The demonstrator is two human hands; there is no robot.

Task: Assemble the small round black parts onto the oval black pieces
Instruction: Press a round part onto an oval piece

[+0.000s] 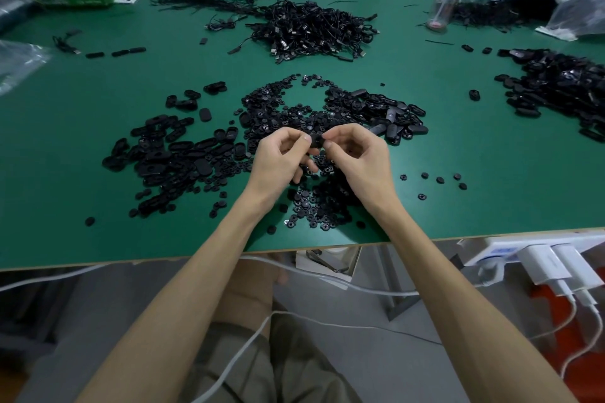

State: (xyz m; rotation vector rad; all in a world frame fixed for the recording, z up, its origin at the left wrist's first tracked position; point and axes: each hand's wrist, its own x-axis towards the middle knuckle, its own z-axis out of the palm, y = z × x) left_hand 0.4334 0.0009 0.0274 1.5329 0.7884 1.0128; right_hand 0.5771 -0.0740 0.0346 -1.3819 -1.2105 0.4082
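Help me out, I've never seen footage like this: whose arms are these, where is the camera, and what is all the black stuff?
No machine here. A person wears a camera on the head, looking down, so you see their own bare arms. The left hand and right hand together pinch one black piece above the green table; it is too hidden to tell whether it is oval or round. Left of the hands lies a heap of oval black pieces, and under and beyond them are the small round black parts. Farther back is a tangle of black cables, and at far right another black heap.
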